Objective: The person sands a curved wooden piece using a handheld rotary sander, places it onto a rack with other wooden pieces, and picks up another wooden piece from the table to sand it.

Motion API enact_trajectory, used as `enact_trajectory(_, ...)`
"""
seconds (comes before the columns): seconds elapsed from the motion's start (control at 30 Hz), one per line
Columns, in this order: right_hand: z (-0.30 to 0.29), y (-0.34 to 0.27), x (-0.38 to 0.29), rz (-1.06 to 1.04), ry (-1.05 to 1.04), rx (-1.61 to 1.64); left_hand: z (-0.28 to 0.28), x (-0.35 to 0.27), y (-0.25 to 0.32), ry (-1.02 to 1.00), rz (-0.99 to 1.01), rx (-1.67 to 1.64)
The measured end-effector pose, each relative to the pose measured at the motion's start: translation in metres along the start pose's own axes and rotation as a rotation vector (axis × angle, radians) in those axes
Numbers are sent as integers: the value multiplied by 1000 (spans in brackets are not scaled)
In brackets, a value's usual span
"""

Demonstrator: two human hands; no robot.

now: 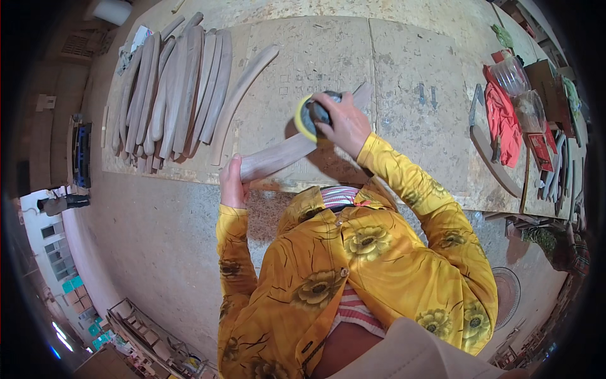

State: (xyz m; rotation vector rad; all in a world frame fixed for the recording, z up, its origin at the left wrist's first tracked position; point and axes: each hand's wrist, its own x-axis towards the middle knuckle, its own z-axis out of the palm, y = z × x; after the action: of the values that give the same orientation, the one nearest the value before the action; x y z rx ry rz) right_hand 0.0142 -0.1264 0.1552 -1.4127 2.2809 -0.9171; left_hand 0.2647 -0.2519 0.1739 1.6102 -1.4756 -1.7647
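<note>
My left hand (233, 181) grips the near end of a curved wooden piece (279, 155), which slants up and away to the right over the worktable. On the piece's upper part, my right hand (342, 124) holds a round, dark tool with a yellow rim (305, 118), seemingly a disc sander; the side facing the wood is hidden. Another curved wooden piece (241, 97) lies alone to the left. Beyond it, a pile of similar wooden pieces (177, 94) covers the table's left part.
The cardboard-covered worktable (416, 61) spans the view. On its right lie a curved dark piece (492, 158), red cloth (504, 118), clear plastic containers (510, 76) and a box (544, 90). A person (59, 204) is far off at left. A round floor grille (506, 296) shows at lower right.
</note>
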Motion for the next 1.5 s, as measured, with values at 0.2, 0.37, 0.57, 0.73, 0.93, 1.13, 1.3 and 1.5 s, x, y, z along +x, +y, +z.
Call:
enact_trajectory(0.2,8,94,52,195,95,-163,-18,35,-44,14,-65,-19)
enact_trajectory(0.37,-5,146,92,441,187,-291,-23,61,-79,15,-110,-30)
enact_trajectory(0.57,-3,144,79,407,222,-300,-26,66,-95,-33,-172,-106)
enact_trajectory(0.73,16,77,24,165,96,-201,-29,63,-81,-90,-276,-93)
enact_trajectory(0.93,31,-3,-22,-93,-10,-48,-33,67,-74,-111,-409,-133)
enact_trajectory(1.13,27,19,-1,24,-35,-83,-39,77,-71,-179,-454,-143)
enact_trajectory(1.3,5,108,55,337,168,-204,-35,75,-72,-114,-474,-101)
enact_trajectory(1.5,-18,177,83,538,224,-221,-38,74,-66,-172,-487,-168)
